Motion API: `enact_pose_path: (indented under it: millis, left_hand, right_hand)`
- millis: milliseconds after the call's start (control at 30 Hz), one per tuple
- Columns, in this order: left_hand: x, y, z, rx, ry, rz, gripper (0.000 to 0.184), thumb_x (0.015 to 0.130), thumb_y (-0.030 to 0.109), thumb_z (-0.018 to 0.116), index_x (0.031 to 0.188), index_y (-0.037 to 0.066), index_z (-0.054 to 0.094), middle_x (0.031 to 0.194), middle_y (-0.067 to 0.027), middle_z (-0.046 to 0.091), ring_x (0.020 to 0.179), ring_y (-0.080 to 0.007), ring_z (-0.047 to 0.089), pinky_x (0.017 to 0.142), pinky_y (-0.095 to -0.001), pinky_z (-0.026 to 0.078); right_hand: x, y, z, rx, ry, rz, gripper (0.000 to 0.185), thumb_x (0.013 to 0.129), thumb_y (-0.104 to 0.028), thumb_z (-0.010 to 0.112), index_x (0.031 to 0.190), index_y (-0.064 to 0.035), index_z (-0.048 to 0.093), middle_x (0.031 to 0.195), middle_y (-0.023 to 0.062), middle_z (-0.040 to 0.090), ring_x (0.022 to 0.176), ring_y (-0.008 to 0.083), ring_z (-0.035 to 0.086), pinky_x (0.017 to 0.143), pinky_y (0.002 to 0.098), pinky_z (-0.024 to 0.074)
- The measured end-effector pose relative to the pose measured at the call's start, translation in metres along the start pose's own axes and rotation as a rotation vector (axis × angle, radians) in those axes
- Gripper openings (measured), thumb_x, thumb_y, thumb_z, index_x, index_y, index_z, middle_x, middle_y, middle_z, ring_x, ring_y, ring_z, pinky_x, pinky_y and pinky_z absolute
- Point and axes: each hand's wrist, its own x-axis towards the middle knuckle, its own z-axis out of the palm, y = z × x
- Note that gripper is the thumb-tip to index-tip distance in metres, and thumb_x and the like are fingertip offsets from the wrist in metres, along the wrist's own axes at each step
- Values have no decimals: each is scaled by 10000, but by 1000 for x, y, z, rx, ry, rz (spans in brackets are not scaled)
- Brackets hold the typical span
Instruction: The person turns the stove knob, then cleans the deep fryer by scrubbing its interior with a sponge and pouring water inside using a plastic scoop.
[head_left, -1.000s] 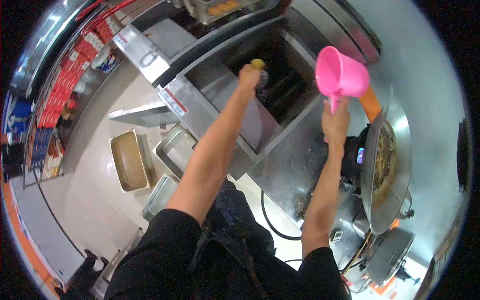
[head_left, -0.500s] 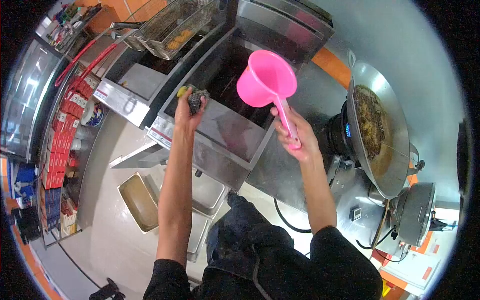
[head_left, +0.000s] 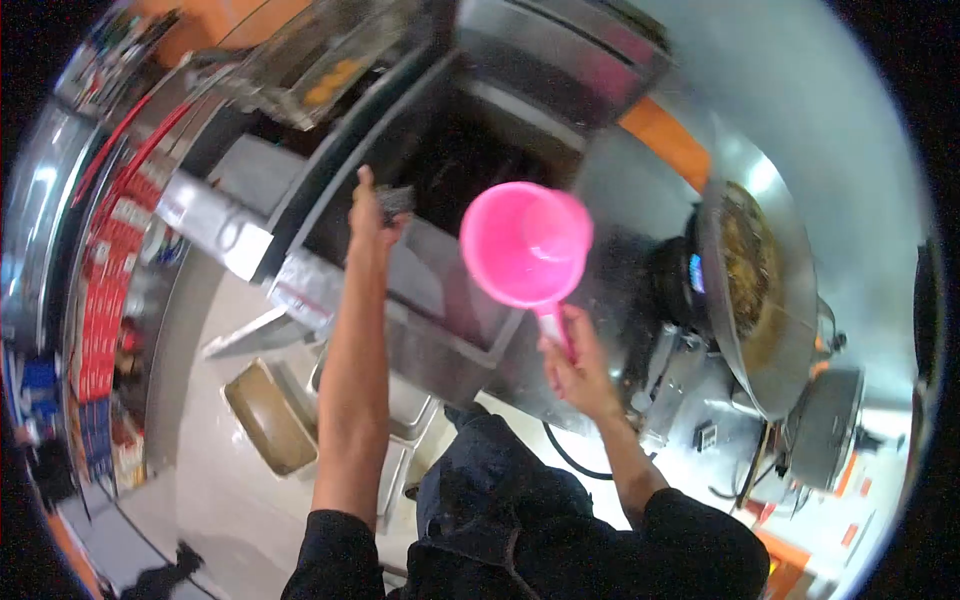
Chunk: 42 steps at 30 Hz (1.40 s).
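My left hand [head_left: 368, 212] is closed around a dark grey scouring pad [head_left: 397, 204] over the left side of a metal deep fryer [head_left: 455, 345] with a dark open well [head_left: 465, 150]. A pink plastic dipper [head_left: 520, 240] hangs above the fryer's near right part, its mouth turned up toward me. Gripping its handle is my right hand [head_left: 582, 365]. Inside the dipper a shiny patch shows; I cannot tell whether it is liquid.
On the right a large wok [head_left: 790, 300] with brown oil sits on a burner. Frying baskets [head_left: 330, 85] with yellow food stand at the upper left. Metal pans [head_left: 270, 420] lie on the floor. Red boxes [head_left: 100, 320] fill a shelf at left.
The dipper has come lower and nearer to me, and its mouth has tilted toward me. My left hand stays over the fryer with the pad, its yellow part no longer visible. The view has shifted slightly.
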Motion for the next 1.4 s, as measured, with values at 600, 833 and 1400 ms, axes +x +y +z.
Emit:
enact_pose_path:
  millis: [600, 833, 1400]
  left_hand:
    - [18, -30, 60, 55, -443, -213, 544, 937, 534, 491, 1233, 78, 471, 1070, -92, 546, 797, -205, 581, 579, -280, 536]
    - [-27, -38, 79, -24, -340, -20, 340, 874, 112, 637, 1129, -20, 455, 1124, -212, 486, 1027, -382, 562, 750, -321, 619]
    - [-54, -16, 33, 97, -216, -49, 750, 889, 667, 436, 1256, 13, 460, 1126, -177, 573, 905, -320, 615, 705, -396, 584]
  right_hand:
    - [-67, 30, 18, -180, 83, -54, 489, 945, -255, 561, 1321, -26, 348, 1088, 258, 567, 953, 378, 601, 831, 439, 470]
    - [-86, 28, 26, -202, 121, -80, 471, 928, -209, 572, 1297, -10, 358, 1088, 243, 582, 979, 350, 613, 829, 420, 468]
    - [-96, 27, 36, -161, 117, -216, 461, 944, -208, 554, 1307, -26, 336, 1021, 249, 573, 912, 344, 612, 802, 440, 467]
